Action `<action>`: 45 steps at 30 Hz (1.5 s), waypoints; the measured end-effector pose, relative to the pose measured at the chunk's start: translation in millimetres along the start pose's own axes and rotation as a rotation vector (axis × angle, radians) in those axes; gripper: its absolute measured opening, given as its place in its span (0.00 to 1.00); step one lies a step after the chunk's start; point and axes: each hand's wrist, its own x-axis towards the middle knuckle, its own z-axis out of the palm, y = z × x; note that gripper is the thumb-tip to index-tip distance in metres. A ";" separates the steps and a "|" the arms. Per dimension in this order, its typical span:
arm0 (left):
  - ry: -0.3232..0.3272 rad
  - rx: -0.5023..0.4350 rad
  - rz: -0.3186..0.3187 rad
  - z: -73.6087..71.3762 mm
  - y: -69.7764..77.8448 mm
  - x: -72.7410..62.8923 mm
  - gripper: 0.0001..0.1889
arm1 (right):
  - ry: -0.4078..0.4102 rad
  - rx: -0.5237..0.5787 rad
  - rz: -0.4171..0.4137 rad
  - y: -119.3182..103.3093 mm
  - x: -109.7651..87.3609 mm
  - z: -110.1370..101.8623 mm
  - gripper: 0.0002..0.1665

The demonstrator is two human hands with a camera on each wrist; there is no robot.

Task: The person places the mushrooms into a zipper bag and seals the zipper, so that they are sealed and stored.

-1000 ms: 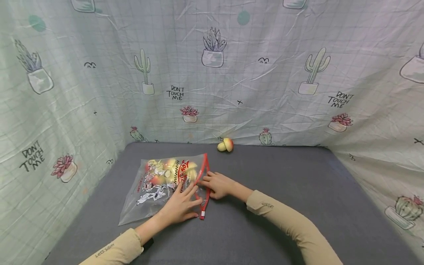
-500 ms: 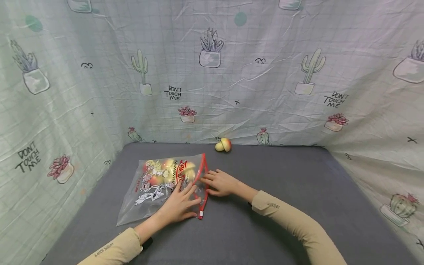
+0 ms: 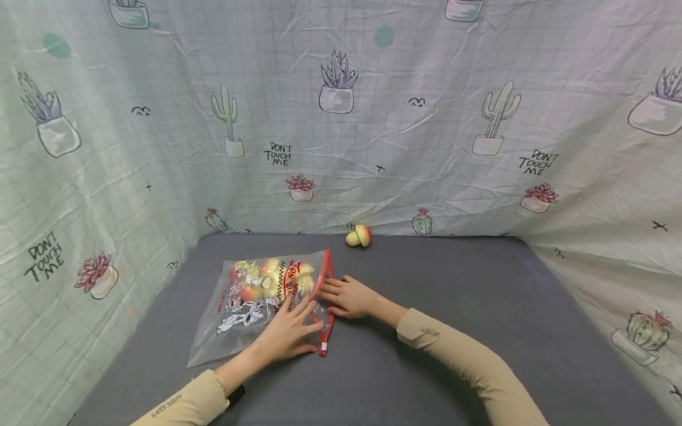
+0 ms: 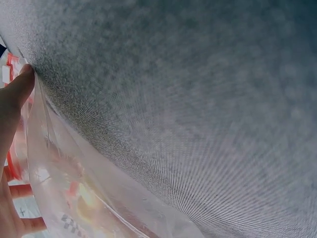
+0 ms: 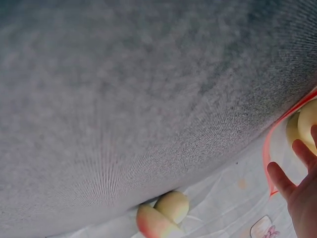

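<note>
A clear zip bag (image 3: 213, 331) with a red slider edge and printed cartoon figures lies on the table, its mouth toward the right. Several yellow and red toy mushrooms (image 5: 309, 119) show inside it. My left hand (image 3: 288, 334) rests on the bag near the mouth, fingers spread; in the left wrist view its thumb (image 4: 22, 84) touches the plastic. At the bag's red-edged mouth, my right hand (image 3: 351, 297) has its fingers extended toward the toys; the head view hides part of the fingertips. In the right wrist view its fingers (image 5: 281, 179) look straight and spread.
One loose toy mushroom (image 3: 359, 236) lies at the table's back edge, beyond the bag. Grey cloth covers the table (image 3: 437, 284). A curtain (image 3: 383, 177) printed with cactus pots hangs behind and along both sides.
My right hand draws back slightly from the bag's mouth, then moves left toward it again. The left hand and the bag stay nearly still while the head view shifts a little.
</note>
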 end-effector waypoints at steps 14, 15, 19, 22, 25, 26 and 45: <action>0.055 -0.005 -0.005 2.3 -0.4 0.0 0.27 | -0.128 0.020 0.047 0.5 7.2 -1.7 0.34; 0.058 -0.006 -0.007 2.4 -0.3 0.1 0.27 | -0.132 0.017 0.050 0.6 6.8 -2.0 0.34; 0.066 -0.006 -0.008 2.7 0.3 0.5 0.27 | -0.109 0.019 0.045 1.5 4.1 -3.7 0.34; 0.065 -0.004 -0.010 2.4 0.8 1.2 0.27 | -0.077 0.021 0.039 3.1 2.3 -4.7 0.34; 0.060 0.000 -0.009 1.5 1.0 1.9 0.27 | -0.054 0.033 0.037 4.5 -0.2 -6.0 0.34; 0.058 0.001 -0.009 1.3 1.0 2.1 0.27 | -0.054 0.036 0.039 4.9 -1.0 -6.1 0.34; 0.066 0.008 0.001 2.6 -1.3 1.8 0.28 | 0.081 0.157 0.067 23.6 -20.9 -5.9 0.30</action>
